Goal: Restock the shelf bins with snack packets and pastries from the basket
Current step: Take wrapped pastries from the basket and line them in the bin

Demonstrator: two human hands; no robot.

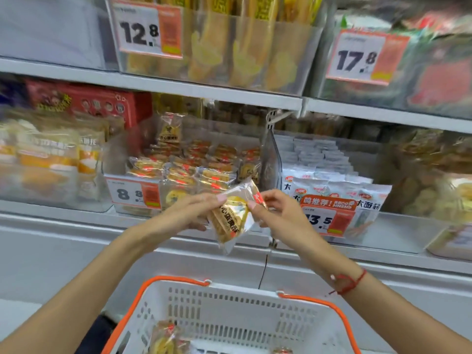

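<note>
Basket (229, 312) nearest, white plastic with orange handles, at the bottom of the view between both forearms; a clear-wrapped pastry (167, 338) lying in its left corner, and the edge of another packet (282, 351) just showing at the bottom; above the basket, an egg-yolk pastry packet (231, 218) held up in front of the shelf edge, tilted, clear wrapper with a red tab at its top right corner; left hand (189, 213) gripping the packet's left side, fingers curled behind it and thumb across the front; right hand (278, 208) pinching the top right corner between thumb and forefinger; red string bracelet (348, 283) on the right wrist; behind the hands, a clear shelf bin (132, 198) tagged 8.8, filled with rows of matching pastry packets (194, 167); just to the right, a bin of white noodle-snack packs (329, 175) with a 13.5 price tag (328, 215); to the left, blurred orange-and-white bread bags (51, 154); farther up, on the upper shelf, a bin of yellow packets (229, 47) marked 12.8 and a bin marked 17.8 (365, 57), its contents too blurred to tell.
</note>
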